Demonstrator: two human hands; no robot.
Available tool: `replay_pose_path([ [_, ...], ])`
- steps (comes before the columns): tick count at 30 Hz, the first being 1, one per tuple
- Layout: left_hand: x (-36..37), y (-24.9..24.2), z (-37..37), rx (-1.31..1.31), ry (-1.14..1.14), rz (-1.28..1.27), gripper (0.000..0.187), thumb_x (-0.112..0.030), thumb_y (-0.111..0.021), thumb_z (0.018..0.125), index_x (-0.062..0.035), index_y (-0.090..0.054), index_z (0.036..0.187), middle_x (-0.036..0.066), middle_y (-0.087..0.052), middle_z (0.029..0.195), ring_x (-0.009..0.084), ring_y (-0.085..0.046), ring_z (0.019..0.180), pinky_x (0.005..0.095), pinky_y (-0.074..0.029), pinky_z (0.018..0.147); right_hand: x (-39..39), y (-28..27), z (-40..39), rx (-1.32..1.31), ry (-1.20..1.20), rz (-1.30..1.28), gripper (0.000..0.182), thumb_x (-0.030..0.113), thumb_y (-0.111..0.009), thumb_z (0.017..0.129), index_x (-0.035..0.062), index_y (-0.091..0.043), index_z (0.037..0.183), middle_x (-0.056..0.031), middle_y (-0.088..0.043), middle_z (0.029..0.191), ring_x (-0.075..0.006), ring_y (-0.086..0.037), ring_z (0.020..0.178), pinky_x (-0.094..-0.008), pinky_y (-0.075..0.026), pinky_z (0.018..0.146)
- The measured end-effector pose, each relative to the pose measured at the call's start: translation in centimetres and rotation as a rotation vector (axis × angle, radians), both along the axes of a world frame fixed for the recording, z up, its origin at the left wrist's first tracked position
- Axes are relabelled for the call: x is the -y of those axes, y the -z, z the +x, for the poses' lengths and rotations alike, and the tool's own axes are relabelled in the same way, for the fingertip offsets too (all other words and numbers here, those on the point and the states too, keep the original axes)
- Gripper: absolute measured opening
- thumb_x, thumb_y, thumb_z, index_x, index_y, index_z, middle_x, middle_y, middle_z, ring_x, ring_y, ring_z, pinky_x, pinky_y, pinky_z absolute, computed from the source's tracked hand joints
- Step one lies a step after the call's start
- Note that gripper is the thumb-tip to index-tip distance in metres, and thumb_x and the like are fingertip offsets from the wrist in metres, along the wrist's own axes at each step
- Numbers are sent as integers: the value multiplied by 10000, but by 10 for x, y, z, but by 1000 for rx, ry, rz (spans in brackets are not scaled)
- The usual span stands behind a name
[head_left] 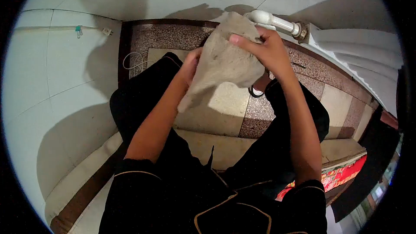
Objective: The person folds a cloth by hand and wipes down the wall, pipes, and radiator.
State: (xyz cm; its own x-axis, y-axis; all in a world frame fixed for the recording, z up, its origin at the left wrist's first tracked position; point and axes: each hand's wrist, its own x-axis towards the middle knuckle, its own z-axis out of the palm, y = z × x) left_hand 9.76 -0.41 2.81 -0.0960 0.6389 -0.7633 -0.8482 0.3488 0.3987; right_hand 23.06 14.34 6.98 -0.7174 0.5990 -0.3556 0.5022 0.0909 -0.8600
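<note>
A limp, grey-beige cloth (232,54) with a few darker smudges is held up in front of me, over the floor between my knees. My right hand (271,52) grips its upper right side, thumb lying on the front and fingers curled behind the edge. At the left edge, my left hand (190,65) holds the cloth from the side, its fingers mostly hidden behind it. One corner of the cloth hangs down toward my left forearm.
A white pipe (273,20) runs along the wall to a white radiator (355,45) at the right. Thin white cable (138,63) lies on the tiled floor (225,110) by the left wall. A plug (107,31) hangs on that wall. Red patterned fabric (342,175) is beside my right leg.
</note>
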Motion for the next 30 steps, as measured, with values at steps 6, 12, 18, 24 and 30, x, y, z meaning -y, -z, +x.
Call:
replay_pose_path([
  [6, 5, 17, -1, 24, 171, 199, 484, -410, -472, 939, -33, -536, 1236, 130, -608, 1159, 282, -615, 1008, 412, -494, 903, -1, -42, 12, -259, -155, -346, 511, 223, -832, 682, 31, -615, 1104, -35, -653, 990, -139, -603, 931, -302, -470, 848],
  [12, 10, 22, 11, -7, 131, 220, 462, -398, -470, 941, -27, -549, 1204, 136, -614, 1132, 290, -615, 987, 416, -490, 894, 4, -58, 24, -424, -132, -416, 403, 192, -805, 729, 28, -649, 1062, -32, -668, 984, -121, -608, 915, -264, -460, 841],
  [18, 12, 24, 32, -34, 61, 247, 441, -385, -469, 943, -20, -561, 1172, 142, -621, 1106, 298, -616, 966, 421, -487, 884, 2, -52, 2, -149, -11, -325, 533, 315, -804, 719, 0, -623, 1109, -59, -677, 945, -160, -636, 862, -289, -493, 788],
  [24, 38, 32, 21, -67, 77, 230, 423, -373, -468, 946, -13, -573, 1140, 148, -627, 1080, 306, -617, 944, 426, -483, 874, 2, -14, -1, 161, -24, 428, 605, 452, -740, 762, -27, -595, 1102, -170, -661, 908, -308, -643, 808, -386, -507, 742],
  [30, 46, 46, -23, -233, -12, 165, 407, -360, -467, 948, -6, -585, 1108, 154, -633, 1053, 314, -618, 923, 430, -479, 865, 4, -1, 4, 139, -31, 615, 626, 524, -639, 820, -29, -567, 1104, -254, -581, 1070, -401, -566, 1012, -446, -461, 857],
])
